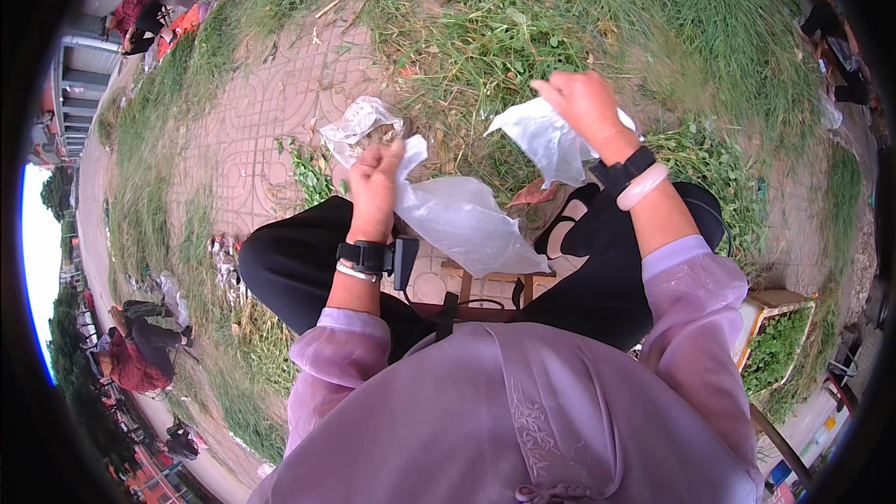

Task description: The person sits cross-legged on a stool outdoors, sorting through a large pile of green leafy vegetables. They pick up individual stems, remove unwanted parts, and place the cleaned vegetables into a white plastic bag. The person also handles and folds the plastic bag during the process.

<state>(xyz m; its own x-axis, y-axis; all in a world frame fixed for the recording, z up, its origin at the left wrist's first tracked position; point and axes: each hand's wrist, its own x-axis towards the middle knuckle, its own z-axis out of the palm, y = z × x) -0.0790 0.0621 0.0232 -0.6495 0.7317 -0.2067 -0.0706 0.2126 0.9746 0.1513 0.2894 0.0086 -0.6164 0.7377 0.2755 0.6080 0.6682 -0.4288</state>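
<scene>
My left hand (374, 185) pinches a translucent white plastic sheet (465, 213) that hangs down to the right, over the gap between my knees. In front of me, my right hand (588, 108) has its fingers closed on a separate-looking piece of white plastic (546, 136) with uneven edges. Whether the two pieces join anywhere cannot be seen. Just beyond my left hand, a crumpled white plastic bag (360, 122) lies on the paving, partly hidden by that hand. Black straps circle both wrists, and the left one carries a dark device (404, 262).
Cut grass and leafy stems (504, 42) cover the ground ahead, beside patterned paving (273, 112). A wooden stool (469, 276) shows between my legs. On the right stands a box of green leaves (777, 346). Seated people (140, 357) are at the left.
</scene>
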